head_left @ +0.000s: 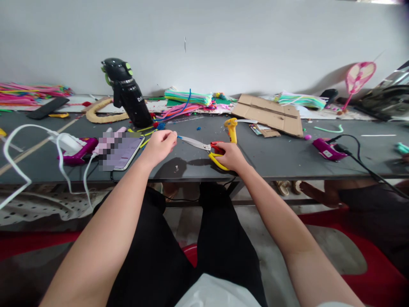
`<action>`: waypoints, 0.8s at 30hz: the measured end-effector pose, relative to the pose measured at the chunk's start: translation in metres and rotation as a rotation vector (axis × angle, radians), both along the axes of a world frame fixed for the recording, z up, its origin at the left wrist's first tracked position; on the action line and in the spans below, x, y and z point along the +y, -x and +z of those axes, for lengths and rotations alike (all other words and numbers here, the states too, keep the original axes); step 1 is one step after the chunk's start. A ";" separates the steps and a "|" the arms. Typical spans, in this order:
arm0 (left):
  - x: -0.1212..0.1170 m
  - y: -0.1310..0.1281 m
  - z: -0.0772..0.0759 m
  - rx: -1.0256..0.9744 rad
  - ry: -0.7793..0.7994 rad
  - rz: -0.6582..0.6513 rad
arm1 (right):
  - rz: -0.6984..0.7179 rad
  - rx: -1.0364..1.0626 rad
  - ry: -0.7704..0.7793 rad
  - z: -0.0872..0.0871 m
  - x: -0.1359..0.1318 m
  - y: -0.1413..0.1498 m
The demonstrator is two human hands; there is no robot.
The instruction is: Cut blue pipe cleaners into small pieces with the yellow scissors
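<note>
My right hand grips the red and yellow handles of a pair of scissors, its steel blades pointing left over the dark table. My left hand is closed in a pinch right at the blade tips, holding something small and blue I cannot make out. A yellow glue gun stands just behind my right hand. A phone lies flat to the left of my left hand.
A black bottle stands behind the phone. Purple glue guns lie right and left, with cords. Cardboard, pipe-cleaner bundles, a pink fan line the wall. Another person's legs show under the table at right.
</note>
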State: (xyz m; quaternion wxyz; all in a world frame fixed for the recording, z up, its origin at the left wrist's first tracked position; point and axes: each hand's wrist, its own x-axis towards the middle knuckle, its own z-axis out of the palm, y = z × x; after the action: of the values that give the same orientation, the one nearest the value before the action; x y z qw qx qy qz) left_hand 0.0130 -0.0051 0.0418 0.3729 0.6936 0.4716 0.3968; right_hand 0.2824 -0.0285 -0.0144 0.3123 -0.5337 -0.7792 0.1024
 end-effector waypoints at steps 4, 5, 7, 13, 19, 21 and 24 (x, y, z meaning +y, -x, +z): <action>-0.001 -0.001 0.002 0.010 -0.002 0.005 | 0.001 0.001 0.008 0.001 0.000 0.000; -0.001 -0.001 0.002 0.011 0.000 0.006 | 0.002 -0.001 0.012 0.001 0.000 0.000; -0.001 -0.001 0.002 0.011 0.003 0.006 | 0.002 -0.003 0.012 0.000 0.000 0.000; -0.002 -0.001 0.002 0.013 0.005 0.002 | 0.009 0.005 0.005 0.001 0.000 0.000; -0.001 -0.002 0.002 -0.022 0.020 -0.007 | 0.012 0.012 -0.005 0.001 -0.001 0.000; -0.001 -0.001 0.002 -0.030 0.023 -0.015 | 0.010 0.020 -0.007 0.000 -0.001 0.000; 0.000 -0.001 0.001 -0.040 0.021 -0.029 | -0.002 0.033 -0.009 0.000 -0.001 0.000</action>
State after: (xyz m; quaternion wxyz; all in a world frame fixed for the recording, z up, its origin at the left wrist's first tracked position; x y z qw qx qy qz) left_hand 0.0140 -0.0049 0.0427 0.3953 0.6882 0.4583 0.4001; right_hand 0.2819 -0.0297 -0.0141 0.3276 -0.5311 -0.7741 0.1072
